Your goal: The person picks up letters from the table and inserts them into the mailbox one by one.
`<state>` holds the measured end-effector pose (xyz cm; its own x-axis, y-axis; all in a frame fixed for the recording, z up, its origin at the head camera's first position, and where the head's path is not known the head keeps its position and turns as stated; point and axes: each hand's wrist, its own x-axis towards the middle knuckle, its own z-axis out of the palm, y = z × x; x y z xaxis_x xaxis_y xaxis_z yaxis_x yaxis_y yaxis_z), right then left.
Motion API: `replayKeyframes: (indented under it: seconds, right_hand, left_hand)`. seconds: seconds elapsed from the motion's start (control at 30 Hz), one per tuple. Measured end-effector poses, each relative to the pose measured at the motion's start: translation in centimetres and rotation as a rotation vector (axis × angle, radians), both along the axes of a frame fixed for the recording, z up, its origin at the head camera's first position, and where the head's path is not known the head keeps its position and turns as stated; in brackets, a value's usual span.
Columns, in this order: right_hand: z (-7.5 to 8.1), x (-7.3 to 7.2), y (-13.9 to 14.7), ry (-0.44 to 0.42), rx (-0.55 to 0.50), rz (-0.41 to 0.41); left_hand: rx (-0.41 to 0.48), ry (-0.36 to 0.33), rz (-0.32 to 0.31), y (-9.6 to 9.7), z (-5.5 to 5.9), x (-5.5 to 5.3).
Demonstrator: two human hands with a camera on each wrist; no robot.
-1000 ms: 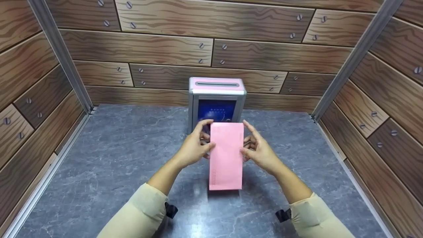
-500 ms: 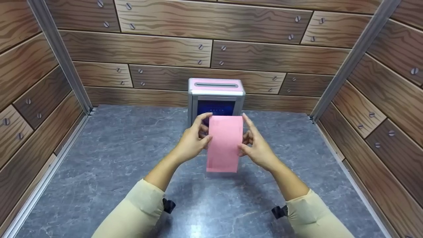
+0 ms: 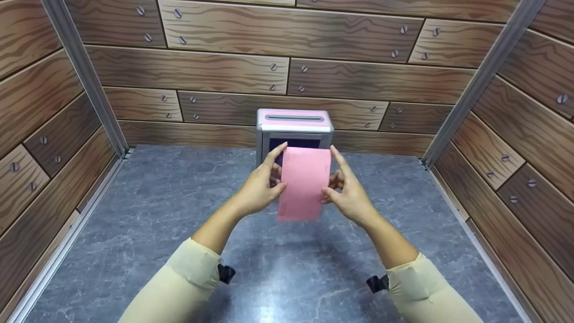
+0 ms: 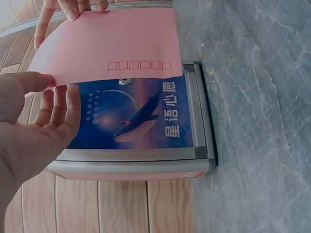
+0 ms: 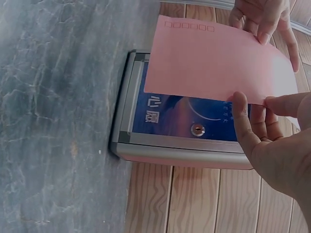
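Note:
A pink envelope [image 3: 305,179] hangs upright in front of a slotted box, held by its two long edges. My left hand [image 3: 259,186] pinches its left edge, thumb on the near face. On the other side, my right hand [image 3: 352,193] pinches the right edge the same way. Small red squares are printed along one end of the envelope [image 4: 131,43] in the left wrist view. The box [image 3: 296,125] has a silver frame, a pink top with a narrow slot, and a blue picture front with a round lock [image 5: 198,129]. The envelope covers much of that front in the head view.
The box stands on a grey marbled tabletop [image 3: 179,179] near the back wall [image 3: 215,67] of printed wooden planks. Similar plank walls rise left and right, with metal posts [image 3: 85,80] at the corners.
Both hands have carried the envelope forward and up toward the box. Its lower end has tipped away and its upper edge now overlaps more of the box front. The box has stayed put.

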<state>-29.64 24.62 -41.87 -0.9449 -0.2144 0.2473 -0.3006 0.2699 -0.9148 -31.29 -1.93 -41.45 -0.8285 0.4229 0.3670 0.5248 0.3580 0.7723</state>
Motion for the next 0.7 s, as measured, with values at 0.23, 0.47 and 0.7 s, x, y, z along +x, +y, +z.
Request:
replayKeyframes:
  seconds: [0.23,0.47,0.7]
  right_hand:
    - [1.2,-0.1,-0.2,0.032,0.036,0.008]
    - [2.1,-0.5,-0.5,0.074,0.105,-0.021]
    - [2.6,-0.6,-0.6,0.109,0.177,-0.051]
  left_hand:
    - [-0.006,0.006,0.029,-0.2,0.7,-0.2]
    - [-0.021,0.046,0.078,-0.2,1.5,-0.5]
    - [-0.019,0.057,0.087,-0.1,2.0,-0.5]
